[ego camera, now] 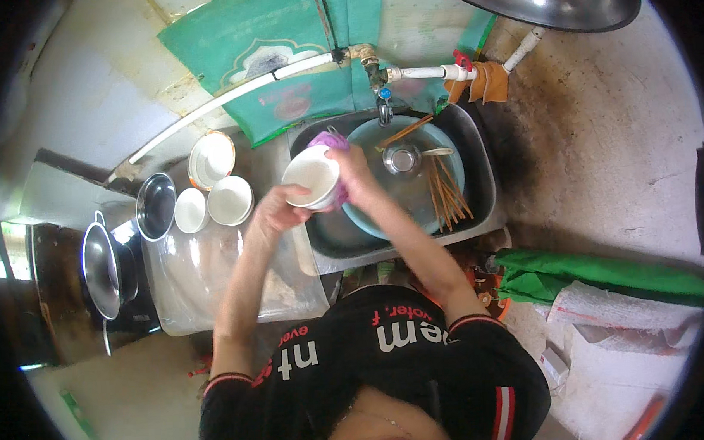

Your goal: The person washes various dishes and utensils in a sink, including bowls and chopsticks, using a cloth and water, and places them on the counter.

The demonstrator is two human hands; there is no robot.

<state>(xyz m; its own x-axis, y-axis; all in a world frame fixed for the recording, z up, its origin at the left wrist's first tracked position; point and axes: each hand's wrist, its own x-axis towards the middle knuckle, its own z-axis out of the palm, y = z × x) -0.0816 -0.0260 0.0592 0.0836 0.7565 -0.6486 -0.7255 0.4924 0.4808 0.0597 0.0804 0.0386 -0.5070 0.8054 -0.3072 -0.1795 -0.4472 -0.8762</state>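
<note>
A white bowl (311, 174) is held tilted over the left edge of the sink. My left hand (283, 208) grips its near rim, with the thumb inside. Against the bowl's outer right side, my right hand (350, 172) presses a purple cloth or mesh scrubber (329, 140), which is partly hidden behind the bowl. Below and to the right, a light-blue basin (381, 216) of water sits in the metal sink (489, 174). In the basin are a small metal bowl or ladle (402, 160), a pale-handled spoon (437, 152) and several wooden chopsticks (444, 199).
Left of the sink, white bowls (230, 200) and a steel basin (156, 206) stand on a plastic-covered counter (238, 288). Farther left is a metal wok (102, 269). A tap (385, 109) overhangs the basin; a white pipe (237, 102) runs along the wall. A large pan (554, 3) hangs upper right.
</note>
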